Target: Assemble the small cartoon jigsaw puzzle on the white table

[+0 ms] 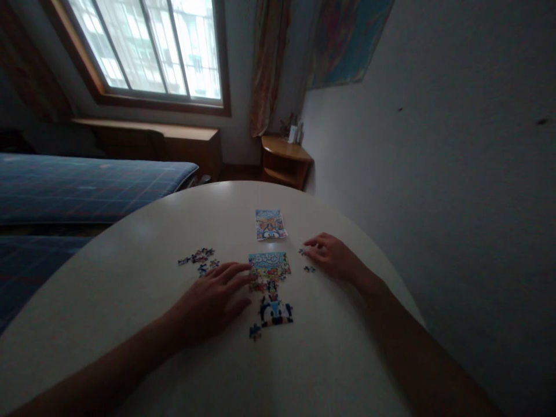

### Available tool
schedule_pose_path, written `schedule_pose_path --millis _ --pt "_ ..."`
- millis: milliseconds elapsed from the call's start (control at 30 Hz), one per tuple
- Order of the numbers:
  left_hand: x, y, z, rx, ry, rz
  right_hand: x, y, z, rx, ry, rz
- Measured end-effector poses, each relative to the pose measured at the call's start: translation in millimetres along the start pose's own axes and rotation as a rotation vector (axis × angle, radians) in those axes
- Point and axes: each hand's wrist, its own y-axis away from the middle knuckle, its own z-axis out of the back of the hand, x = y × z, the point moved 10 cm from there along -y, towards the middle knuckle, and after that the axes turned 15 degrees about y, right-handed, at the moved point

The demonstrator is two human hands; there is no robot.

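A partly joined jigsaw puzzle lies on the white round table, with a lettered top strip and colourful figures beneath. Below it sits a joined section with a blue cartoon dog's face. My left hand rests with fingers stretched out, its fingertips at the puzzle's left edge. To the right, my right hand has its fingers curled, the tips at a small puzzle piece. Another pair of pieces lies just under that hand. Beyond the puzzle is a printed picture sheet.
A loose pile of puzzle pieces lies left of the puzzle, beyond my left hand. One more piece is at the lower left of the dog's face. A plaid mattress, a corner shelf and a wall surround the table.
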Motion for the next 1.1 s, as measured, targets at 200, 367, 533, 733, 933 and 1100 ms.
schedule_pose_path --millis 200,367,533,733,933,1100 --pt "10.5 -0.3 14.2 -0.058 -0.002 0.025 1.2 -3.7 -7.1 -0.012 0.072 0.032" --pt "-2.3 0.0 -7.2 0.003 0.047 -0.034 -0.3 -4.3 -10.7 -0.009 0.054 0.051" --pt "-18.3 2.3 -25.2 0.125 0.059 -0.089 1.1 -4.7 -12.9 0.016 0.013 0.075" --pt "-23.2 1.9 -27.8 0.189 0.081 -0.094 -13.6 7.0 -4.2 0.12 -0.066 -0.023" --pt "-23.3 0.8 -26.2 0.168 0.093 -0.096 -4.5 18.7 -2.2 0.236 -0.034 0.019" --pt "-21.6 1.6 -26.8 0.166 0.082 -0.102 8.0 19.3 -7.0 0.273 -0.041 0.042"
